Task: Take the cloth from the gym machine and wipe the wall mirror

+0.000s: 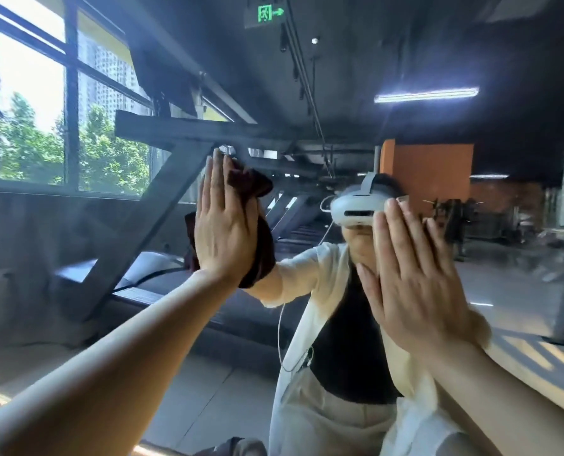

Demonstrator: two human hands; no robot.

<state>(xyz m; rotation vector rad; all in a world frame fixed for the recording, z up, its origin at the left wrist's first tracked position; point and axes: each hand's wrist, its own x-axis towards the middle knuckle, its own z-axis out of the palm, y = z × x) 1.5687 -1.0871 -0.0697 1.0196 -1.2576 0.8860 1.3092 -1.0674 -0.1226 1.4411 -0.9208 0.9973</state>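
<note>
Two bare forearms reach up from the bottom corners toward the large wall mirror point(307, 103) that fills the view. At about nine o'clock from the centre, the left hand point(223, 225) lies flat with straight fingers pointing to twelve o'clock, pressing the dark maroon bunched cloth point(257, 225) against the glass; folds of the cloth stick out past the fingertips and below the palm. At about three o'clock, the right hand point(412, 278) is spread flat too, fingers straight and slightly apart, palm on the mirror and holding nothing.

Between the hands the glass shows the person's reflection in a white overshirt and black top, wearing a white headset point(356, 205). At ten o'clock are reflected windows point(30, 110) with green trees, at twelve o'clock a green exit sign point(269, 13), at two o'clock an orange wall point(435, 172).
</note>
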